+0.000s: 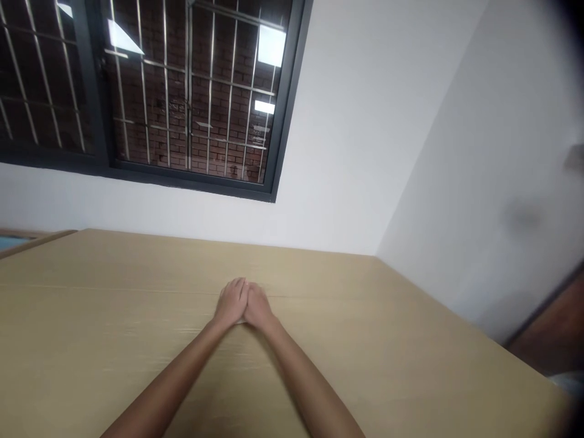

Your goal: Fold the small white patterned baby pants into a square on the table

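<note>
Resting on the table (114, 340), toward its far middle: left hand (232, 302) and right hand (257, 306), palms down, fingers stretched flat and held together, inner edges touching so that the fingertips meet in a blunt point. Nothing gripped in either hand, only bare pale wood beneath them. Both forearms bare, running back from the hands toward the near edge of the table and spreading apart. Just beyond the fingertips, a faint seam (114, 288) crossing the tabletop from side to side. Behind the table, a white wall (365, 152) with a dark-framed window (283, 121) up and to the left, barred with pale metal rods, brick showing behind. To the right of the table, a second white wall meeting the first in a corner.
</note>
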`<state>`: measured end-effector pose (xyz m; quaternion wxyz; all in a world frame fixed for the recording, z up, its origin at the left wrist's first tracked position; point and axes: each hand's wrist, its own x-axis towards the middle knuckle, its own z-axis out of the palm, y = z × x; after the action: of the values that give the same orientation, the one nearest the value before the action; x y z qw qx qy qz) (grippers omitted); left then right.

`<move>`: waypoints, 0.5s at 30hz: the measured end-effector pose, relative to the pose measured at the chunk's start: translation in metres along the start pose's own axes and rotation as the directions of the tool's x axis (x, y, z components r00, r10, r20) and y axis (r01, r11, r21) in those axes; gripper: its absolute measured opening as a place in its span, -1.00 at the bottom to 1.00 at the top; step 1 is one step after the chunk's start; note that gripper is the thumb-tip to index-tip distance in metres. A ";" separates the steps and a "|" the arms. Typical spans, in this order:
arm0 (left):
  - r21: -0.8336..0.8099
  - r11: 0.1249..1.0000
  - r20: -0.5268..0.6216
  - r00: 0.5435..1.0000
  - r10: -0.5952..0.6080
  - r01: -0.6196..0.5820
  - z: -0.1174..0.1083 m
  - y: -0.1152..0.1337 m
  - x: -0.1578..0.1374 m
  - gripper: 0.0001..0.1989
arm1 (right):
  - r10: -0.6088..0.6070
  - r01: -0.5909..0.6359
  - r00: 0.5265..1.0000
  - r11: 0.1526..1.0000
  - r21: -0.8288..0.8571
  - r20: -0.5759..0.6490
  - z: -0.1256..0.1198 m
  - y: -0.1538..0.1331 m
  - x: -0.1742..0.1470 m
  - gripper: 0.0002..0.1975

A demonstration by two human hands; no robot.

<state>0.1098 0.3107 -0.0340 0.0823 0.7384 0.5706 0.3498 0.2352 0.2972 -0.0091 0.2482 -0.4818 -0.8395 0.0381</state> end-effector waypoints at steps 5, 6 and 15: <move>0.028 0.999 0.054 0.998 -0.016 0.014 0.020 -0.002 -0.014 -0.37 | -0.060 0.069 0.994 0.993 -0.092 0.094 0.029 0.005 -0.009 -0.46; 0.038 0.999 0.064 0.998 -0.019 0.017 0.023 -0.004 -0.016 -0.35 | -0.070 0.079 0.993 0.993 -0.092 0.099 0.032 0.008 -0.010 -0.44; 0.097 0.993 0.136 0.990 0.048 -0.062 0.022 -0.023 -0.024 -0.33 | -0.107 0.102 0.986 0.994 0.045 0.131 0.030 0.032 -0.016 -0.45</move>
<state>0.1025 0.3032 -0.0726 0.0732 0.7789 0.5601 0.2725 0.2533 0.3061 -0.0507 0.2024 -0.4286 -0.8775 0.0730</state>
